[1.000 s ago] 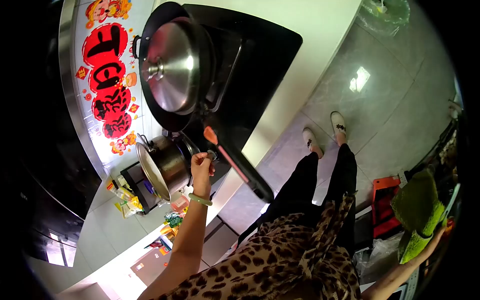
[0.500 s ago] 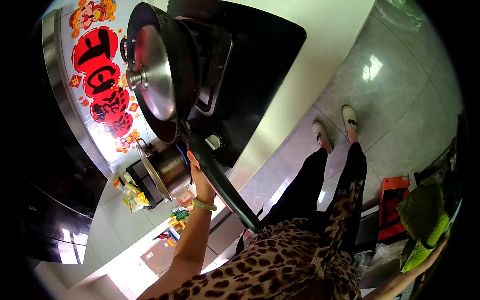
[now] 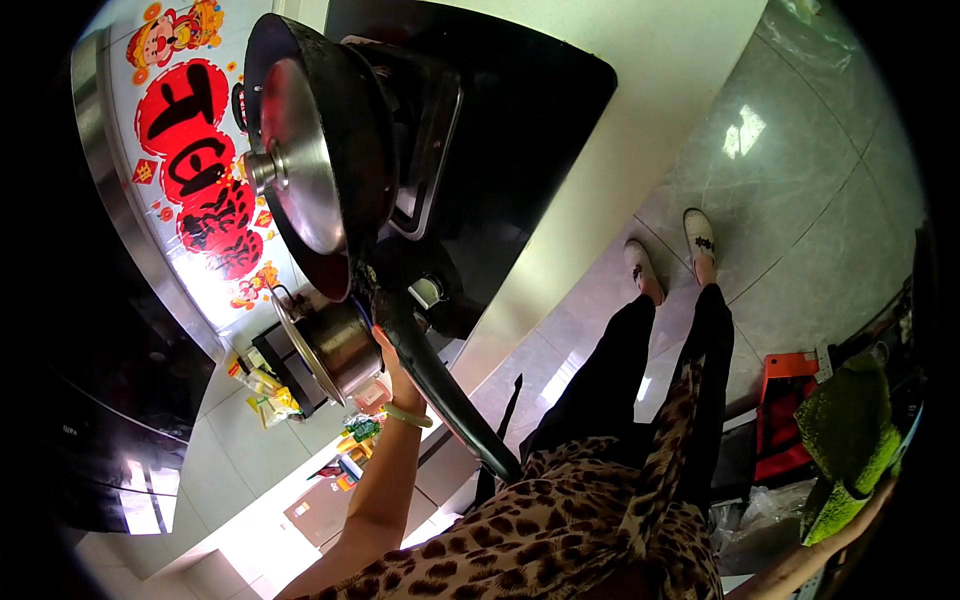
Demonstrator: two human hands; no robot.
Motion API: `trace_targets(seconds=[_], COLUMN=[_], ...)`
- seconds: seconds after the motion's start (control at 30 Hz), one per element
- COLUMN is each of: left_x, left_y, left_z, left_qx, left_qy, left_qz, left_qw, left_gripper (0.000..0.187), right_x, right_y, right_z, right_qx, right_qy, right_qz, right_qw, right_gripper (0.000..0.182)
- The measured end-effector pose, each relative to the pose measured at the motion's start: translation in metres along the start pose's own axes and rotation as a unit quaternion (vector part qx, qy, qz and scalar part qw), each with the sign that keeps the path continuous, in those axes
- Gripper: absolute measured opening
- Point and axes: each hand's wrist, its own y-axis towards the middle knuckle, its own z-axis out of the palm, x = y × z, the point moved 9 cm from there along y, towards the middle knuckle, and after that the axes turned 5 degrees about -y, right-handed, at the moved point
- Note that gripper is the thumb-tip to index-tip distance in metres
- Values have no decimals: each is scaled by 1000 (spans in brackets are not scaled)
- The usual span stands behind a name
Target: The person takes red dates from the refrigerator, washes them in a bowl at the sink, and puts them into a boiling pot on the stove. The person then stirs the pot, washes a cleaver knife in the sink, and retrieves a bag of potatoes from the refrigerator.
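Two hands, one lidded wok upper left; neither grip readable.

Wok (image 3: 372,140) sits tilted in view at upper left, steel lid (image 3: 305,165) on it, over black hob (image 3: 530,110) set in pale surface (image 3: 585,205). Long black handle (image 3: 440,380) runs down-right toward the leopard-print top (image 3: 520,520), hiding most of the left hand (image 3: 388,360). Its palm side shows just left of/behind handle; fingers mostly hidden, so can't tell how far open, or whether it grips anything. Left forearm rises from bottom left, wrist w/ pale green bracelet (image 3: 408,416).

Right hand (image 3: 880,497) at far right edge, v. dark + partly cut off; arm comes up from lower right. It's against green cloth (image 3: 850,445), but fingers are hidden: openness and hold unclear. Pale blue edge beside cloth, obj. unclear.

Writing: red wall decal (image 3: 195,160), upper left, has big black Chinese chars turned sideways; 日 readable, lower ones partly blurred. Tiny mark on dark glossy panel (image 3: 70,400) at left, too small to read. Packet (image 3: 270,400) labels, lower left of centre, illegible.

Metal pot (image 3: 345,345) just left of left hand, partly covered by wok. Hob knob (image 3: 427,290) near handle. Two pale shoes (image 3: 700,235) right of centre, on tiled floor (image 3: 800,200).
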Motion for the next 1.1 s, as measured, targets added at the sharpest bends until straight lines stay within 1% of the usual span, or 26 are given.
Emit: trace_targets(seconds=[0.1,0.2,0.3,0.4,0.6,0.7,0.8,0.9,1.0,1.03,1.1], left_x=[-5,-4,-10,-6,-4,-7,-11,-8,-11,-12,-18], left_y=[-5,-3,-8,-5,2,4,-1,3,-1,-2,-5], left_z=[6,3,8,4,-2,-2,6,5,12,14,22], left_qx=[0,-2,-20,-15,7,13,10,26,19,34,65], left_qy=[20,47,30,34,66,115,80,88,53,85,147], left_qz=[-15,-5,-11,-2,33,69,48,52,35,36,39], left_qw=[1000,999,999,999,997,991,996,994,998,995,986], left_gripper=[10,10,10,10,11,12,13,13,13,10,22], right_x=[1,4,6,10,9,11,12,13,14,14,14], right_y=[1,2,3,2,1,1,1,2,0,-1,-2], right_z=[1,1,4,5,14,14,12,11,14,15,15], right_qx=[-1,-2,2,3,11,10,9,10,11,12,12], right_qy=[-1,-1,0,1,8,11,8,7,10,10,11], right_qz=[-1,-2,-2,-1,3,4,3,2,-2,-2,-1], right_qw=[1000,1000,1000,1000,1000,1000,1000,1000,1000,1000,1000], right_gripper=[53,52,52,52,52,52,52,52,52,52,52])
